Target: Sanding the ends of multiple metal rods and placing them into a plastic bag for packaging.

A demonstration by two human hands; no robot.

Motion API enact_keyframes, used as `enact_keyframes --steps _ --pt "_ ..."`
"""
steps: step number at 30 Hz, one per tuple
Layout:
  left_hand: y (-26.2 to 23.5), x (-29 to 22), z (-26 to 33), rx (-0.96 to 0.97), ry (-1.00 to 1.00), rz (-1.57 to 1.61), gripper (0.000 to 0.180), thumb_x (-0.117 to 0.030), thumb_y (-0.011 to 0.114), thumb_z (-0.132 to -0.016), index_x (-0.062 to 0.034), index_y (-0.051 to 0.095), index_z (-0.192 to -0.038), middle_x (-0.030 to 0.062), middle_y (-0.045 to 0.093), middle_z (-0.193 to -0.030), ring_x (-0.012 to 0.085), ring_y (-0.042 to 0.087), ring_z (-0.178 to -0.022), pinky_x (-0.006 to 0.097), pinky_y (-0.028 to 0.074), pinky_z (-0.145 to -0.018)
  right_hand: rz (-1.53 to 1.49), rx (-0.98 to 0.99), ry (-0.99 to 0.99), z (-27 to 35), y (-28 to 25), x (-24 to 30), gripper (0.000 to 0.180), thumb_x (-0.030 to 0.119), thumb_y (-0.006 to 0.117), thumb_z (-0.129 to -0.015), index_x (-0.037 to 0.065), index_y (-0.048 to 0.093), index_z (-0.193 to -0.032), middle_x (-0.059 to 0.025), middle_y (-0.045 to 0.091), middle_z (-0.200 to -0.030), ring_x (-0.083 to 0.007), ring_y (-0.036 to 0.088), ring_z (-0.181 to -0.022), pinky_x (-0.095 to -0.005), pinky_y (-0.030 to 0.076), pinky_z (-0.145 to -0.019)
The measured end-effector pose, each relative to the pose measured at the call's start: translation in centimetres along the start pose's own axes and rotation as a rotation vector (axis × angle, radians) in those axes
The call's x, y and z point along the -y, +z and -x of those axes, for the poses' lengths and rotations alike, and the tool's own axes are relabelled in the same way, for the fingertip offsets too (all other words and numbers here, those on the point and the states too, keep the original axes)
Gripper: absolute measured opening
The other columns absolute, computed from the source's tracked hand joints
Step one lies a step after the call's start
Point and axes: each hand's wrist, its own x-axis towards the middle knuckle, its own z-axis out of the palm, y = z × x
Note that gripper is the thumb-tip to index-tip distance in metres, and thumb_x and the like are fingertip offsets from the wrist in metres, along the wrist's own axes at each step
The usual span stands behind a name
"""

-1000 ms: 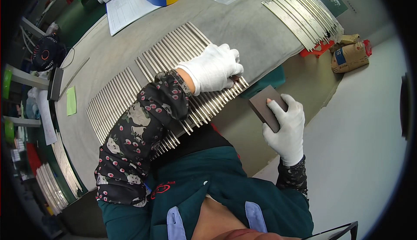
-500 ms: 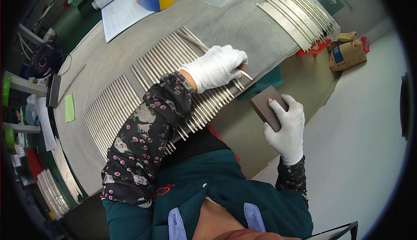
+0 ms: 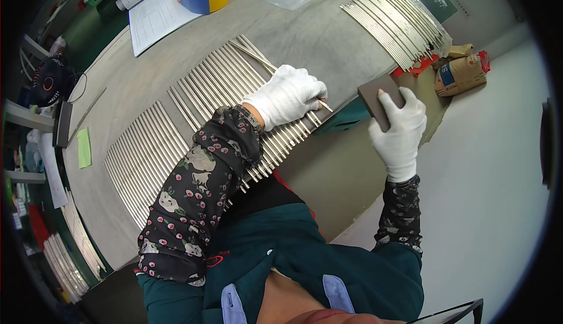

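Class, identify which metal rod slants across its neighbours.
The rod at the row's right end, passing under the left hand; the other rods around it lie nearly parallel.

open tabletop [image 3: 311, 45] beyond rods [image 3: 226, 73], tape dispenser [image 3: 196, 1] (atop papers [image 3: 153, 26]) blocking

A workshop: slim silvery metal rods [image 3: 146, 160] lie in rows on a broad grey bench [image 3: 316, 48], near an orange-and-blue plastic tape dispenser [image 3: 194, 0].
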Motion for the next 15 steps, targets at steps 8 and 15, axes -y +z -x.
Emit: enact_keyframes --steps 8,15 --pt "-0.2 -0.1 0.0 -0.007 0.010 -0.013 0.008 -0.018 0.066 -0.081 -0.0111 0.066 -0.085 0.0069 0.065 -0.077 0.0283 0.062 -0.077 0.040 0.048 -0.070 0.036 0.033 -0.019 0.1 -0.6 0.3 0.052 0.008 0.069 -0.058 0.012 0.064 -0.109 -0.0181 0.054 -0.115 -0.0357 0.051 -0.098 -0.0434 0.043 -0.084" --pt "0.3 0.1 -0.2 -0.006 0.027 -0.075 0.008 -0.020 0.066 -0.082 -0.0118 0.066 -0.084 0.0057 0.065 -0.077 0.0280 0.062 -0.078 0.040 0.048 -0.070 -0.332 0.061 -0.175 0.2 -1.0 1.8 0.048 0.009 0.069 -0.057 0.013 0.065 -0.105 -0.0170 0.054 -0.115 -0.0359 0.051 -0.099 -0.0437 0.042 -0.085"
